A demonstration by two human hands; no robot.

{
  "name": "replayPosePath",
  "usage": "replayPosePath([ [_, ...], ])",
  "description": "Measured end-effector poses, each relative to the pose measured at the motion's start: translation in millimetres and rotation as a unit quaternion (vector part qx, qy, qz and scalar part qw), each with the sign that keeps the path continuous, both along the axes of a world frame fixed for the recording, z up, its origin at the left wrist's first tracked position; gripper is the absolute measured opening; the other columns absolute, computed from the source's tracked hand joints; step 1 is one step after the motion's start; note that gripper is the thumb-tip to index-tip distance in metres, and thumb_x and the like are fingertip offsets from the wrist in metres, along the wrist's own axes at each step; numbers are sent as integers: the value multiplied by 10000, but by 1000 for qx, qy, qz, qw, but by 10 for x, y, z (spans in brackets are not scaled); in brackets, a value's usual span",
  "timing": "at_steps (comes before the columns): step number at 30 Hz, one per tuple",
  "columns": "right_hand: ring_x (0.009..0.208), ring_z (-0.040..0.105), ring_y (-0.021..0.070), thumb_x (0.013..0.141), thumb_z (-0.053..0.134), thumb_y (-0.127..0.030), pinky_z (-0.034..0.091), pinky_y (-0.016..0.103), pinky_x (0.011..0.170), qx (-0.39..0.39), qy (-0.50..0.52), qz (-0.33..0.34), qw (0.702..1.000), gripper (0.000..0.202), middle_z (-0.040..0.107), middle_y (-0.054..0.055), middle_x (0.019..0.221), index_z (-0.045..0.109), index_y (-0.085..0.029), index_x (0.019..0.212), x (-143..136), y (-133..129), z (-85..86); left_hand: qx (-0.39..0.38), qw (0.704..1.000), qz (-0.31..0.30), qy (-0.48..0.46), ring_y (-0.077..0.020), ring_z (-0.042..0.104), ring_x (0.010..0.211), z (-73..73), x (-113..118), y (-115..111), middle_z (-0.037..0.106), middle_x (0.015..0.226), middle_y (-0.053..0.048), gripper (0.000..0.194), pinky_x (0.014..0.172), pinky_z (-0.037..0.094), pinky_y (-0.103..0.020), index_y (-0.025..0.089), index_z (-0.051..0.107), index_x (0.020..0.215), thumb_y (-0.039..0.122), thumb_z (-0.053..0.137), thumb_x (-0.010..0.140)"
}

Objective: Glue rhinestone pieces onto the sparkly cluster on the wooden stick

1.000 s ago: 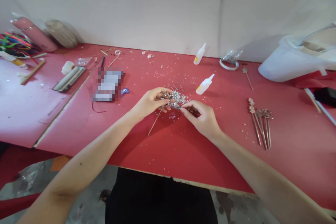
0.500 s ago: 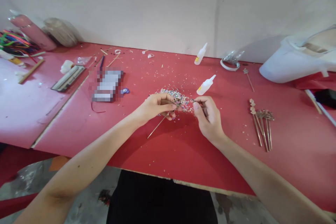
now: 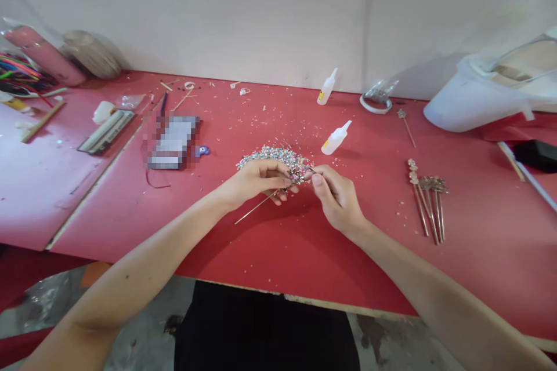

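Note:
My left hand (image 3: 261, 182) is closed on a thin gold hair stick (image 3: 256, 208), whose shaft slopes down to the left. Its ornamented end is mostly hidden among the fingers. My right hand (image 3: 336, 194) pinches a thin dark pointed tool (image 3: 310, 170), with the tip close to the stick's ornamented end; its exact kind is too small to make out. Behind and beneath the hands spreads a pile of small shiny multicoloured chips (image 3: 274, 154). A white glue bottle (image 3: 336, 139) lies tilted just beyond my right hand, and a second glue bottle (image 3: 326, 88) stands farther back.
Several gold hair sticks (image 3: 429, 203) lie on the right of the red table (image 3: 278, 255), with a single one (image 3: 407, 127) behind. A white bucket (image 3: 456, 95) stands at the far right. To the left are a blurred-out phone-like object (image 3: 174, 142) and a pink bottle (image 3: 46, 52).
My right hand has moved slightly left, bringing the tool's tip nearer the stick's ornamented end. The stick's shaft now slopes more gently. The whole view has shifted a little.

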State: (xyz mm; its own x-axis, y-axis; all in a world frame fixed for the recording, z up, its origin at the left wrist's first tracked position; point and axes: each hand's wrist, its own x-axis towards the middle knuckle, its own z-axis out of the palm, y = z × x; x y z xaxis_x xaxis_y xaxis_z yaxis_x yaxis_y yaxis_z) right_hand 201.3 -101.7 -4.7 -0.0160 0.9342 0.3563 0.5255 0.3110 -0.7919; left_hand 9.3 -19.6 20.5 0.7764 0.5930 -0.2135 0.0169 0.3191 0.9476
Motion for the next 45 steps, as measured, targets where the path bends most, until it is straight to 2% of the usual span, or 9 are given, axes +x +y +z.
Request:
replayPosePath([
  [3, 493, 345, 97, 993, 366, -392, 304, 255, 500, -13, 18, 1, 1000, 276, 368, -50, 584, 539, -210, 876, -6, -10, -2, 2, 1000, -8, 5, -100, 630, 617, 1, -4, 3, 719, 853, -79, 104, 610, 544, -267, 119, 619, 856, 208, 663, 823],
  [10, 505, 379, 93, 984, 386, -371, 317, 242, 505, 4, -26, 22, 999, 215, 445, -39, 630, 524, -215, 928, -2, -2, 22, -20, 999, -37, -2, -95, 627, 628, -13, -23, 28, 715, 854, -66, 97, 626, 534, -259, 132, 619, 833, 222, 656, 838],
  [18, 470, 317, 82, 955, 442, -366, 275, 227, 460, -10, -35, 74, 997, 241, 371, -62, 555, 465, -213, 771, 10, 0, 32, -38, 995, -89, -11, -92, 636, 647, -12, -65, 55, 712, 861, -53, 101, 658, 525, -239, 135, 641, 847, 234, 663, 843],
  [24, 482, 325, 79, 959, 434, -336, 273, 221, 463, 8, -24, 103, 994, 231, 408, -54, 582, 497, -208, 778, 5, 18, 38, -36, 994, -99, 0, -95, 640, 645, -8, -71, 52, 720, 850, -56, 109, 671, 524, -242, 139, 653, 863, 244, 670, 836],
  [31, 478, 317, 80, 958, 441, -333, 265, 223, 463, -11, -16, 130, 991, 262, 396, -59, 548, 508, -203, 740, 28, 22, 10, -40, 993, -113, 11, -97, 641, 642, -10, -68, 51, 727, 836, -56, 123, 670, 522, -246, 142, 650, 850, 254, 690, 816],
  [45, 501, 304, 89, 938, 443, -336, 269, 226, 475, -33, 13, 133, 991, 301, 352, -52, 561, 428, -205, 668, 17, 26, 9, -25, 992, -123, 18, -95, 641, 648, -4, -71, 59, 733, 869, -61, 121, 688, 528, -251, 142, 658, 855, 253, 686, 815],
])
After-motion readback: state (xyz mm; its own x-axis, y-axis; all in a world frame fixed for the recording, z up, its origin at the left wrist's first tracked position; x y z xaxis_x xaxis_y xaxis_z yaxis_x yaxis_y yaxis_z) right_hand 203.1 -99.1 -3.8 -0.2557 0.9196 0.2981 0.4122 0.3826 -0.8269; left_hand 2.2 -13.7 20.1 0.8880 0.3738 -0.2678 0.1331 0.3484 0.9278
